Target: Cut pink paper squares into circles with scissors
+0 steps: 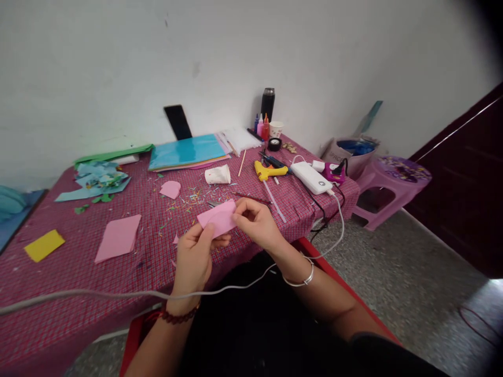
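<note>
A small pink piece of paper point(218, 216), folded or stacked, is held between both hands above the table's front edge. My left hand point(196, 254) pinches its lower left part, thumb on top and fingers beneath. At the paper's right end, my right hand point(257, 222) grips the edge between thumb and fingertips. Just behind the paper lie scissors point(214, 204), mostly covered by it, and a dark pencil point(251, 197). Pink sheets point(118, 238) lie to the left, and a rounded pink cutout point(170, 189) rests farther back.
A yellow glue gun point(269, 170), a white power bank point(311, 177) and a purple socket point(334, 173) stand right. A white cable point(251, 283) crosses before my body. A tipped paper cup point(217, 175), blue folders point(188, 150), paper scraps point(98, 178) and yellow paper point(44, 245) lie about.
</note>
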`<action>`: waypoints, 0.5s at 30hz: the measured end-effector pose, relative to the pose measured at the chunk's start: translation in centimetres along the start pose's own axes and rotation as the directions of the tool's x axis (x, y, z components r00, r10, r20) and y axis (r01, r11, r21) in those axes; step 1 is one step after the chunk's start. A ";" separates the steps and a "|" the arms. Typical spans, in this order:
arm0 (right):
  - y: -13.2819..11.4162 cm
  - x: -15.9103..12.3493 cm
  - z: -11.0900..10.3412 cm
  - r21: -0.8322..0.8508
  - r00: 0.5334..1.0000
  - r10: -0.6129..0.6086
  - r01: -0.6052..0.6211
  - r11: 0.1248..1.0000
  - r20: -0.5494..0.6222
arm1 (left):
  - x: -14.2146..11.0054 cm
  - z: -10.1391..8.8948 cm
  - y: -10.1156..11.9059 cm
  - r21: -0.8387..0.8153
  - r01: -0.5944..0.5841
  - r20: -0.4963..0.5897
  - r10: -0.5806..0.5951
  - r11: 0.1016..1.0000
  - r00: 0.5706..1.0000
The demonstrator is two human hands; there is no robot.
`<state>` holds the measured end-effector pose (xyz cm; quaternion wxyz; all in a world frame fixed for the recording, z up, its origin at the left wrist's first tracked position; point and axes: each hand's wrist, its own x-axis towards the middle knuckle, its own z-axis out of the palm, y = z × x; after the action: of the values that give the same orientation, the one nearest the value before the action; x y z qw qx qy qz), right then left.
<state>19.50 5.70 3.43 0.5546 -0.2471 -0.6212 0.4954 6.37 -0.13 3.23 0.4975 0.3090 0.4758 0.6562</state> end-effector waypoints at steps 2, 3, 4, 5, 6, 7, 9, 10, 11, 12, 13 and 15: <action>0.1 0.0 -0.1 0.007 1.000 -0.007 0.007 1.000 0.005 | 0.0 0.0 0.0 -0.013 0.006 0.005 -0.006 1.000 1.000; 0.1 0.0 -0.1 0.008 1.000 -0.007 0.007 1.000 0.007 | 0.0 0.0 0.0 -0.019 0.008 0.008 -0.008 1.000 1.000; 0.1 0.0 -0.1 0.008 1.000 -0.005 0.005 1.000 0.010 | 0.0 0.0 -0.1 -0.024 0.009 0.008 -0.009 1.000 1.000; 0.1 0.0 -0.1 0.007 1.000 -0.002 0.001 1.000 0.011 | 0.0 -0.1 -0.1 -0.027 0.011 0.008 -0.011 1.000 1.000; 0.1 0.0 -0.1 0.008 1.000 0.001 -0.002 1.000 0.012 | 0.1 -0.1 -0.1 -0.030 0.011 0.006 -0.011 0.999 1.000; 0.1 0.0 -0.1 0.011 1.000 0.005 -0.006 1.000 0.014 | 0.1 -0.1 -0.1 -0.031 0.011 0.005 -0.011 0.999 1.000; 0.2 0.0 0.0 0.038 1.000 0.030 -0.030 0.999 0.009 | 0.1 -0.2 -0.2 -0.031 0.011 0.003 -0.011 0.999 1.000; 0.3 0.0 0.0 0.075 0.999 0.054 -0.053 0.996 -0.008 | 0.1 -0.2 -0.1 -0.030 0.009 0.001 -0.009 1.000 1.000; 0.4 -0.1 0.1 0.130 0.995 0.091 -0.086 0.988 -0.028 | 0.0 -0.2 -0.1 -0.028 0.005 -0.003 -0.005 1.000 1.000; 0.5 -0.1 0.1 0.196 0.990 0.136 -0.125 0.973 -0.043 | 0.0 -0.2 -0.1 -0.025 -0.001 -0.009 0.000 1.000 1.000; 0.6 -0.2 0.1 0.260 0.982 0.184 -0.167 0.951 -0.044 | 0.0 -0.1 0.0 -0.025 -0.007 -0.015 0.007 1.000 1.000; 0.7 -0.5 -0.1 0.324 0.971 0.240 -0.230 0.918 0.009 | -0.1 -0.1 0.2 -0.037 -0.018 -0.027 0.017 0.999 0.999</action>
<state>19.56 5.58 2.52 0.5335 -0.2337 -0.4890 0.6494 6.22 -0.23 3.33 0.4911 0.2949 0.4674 0.6734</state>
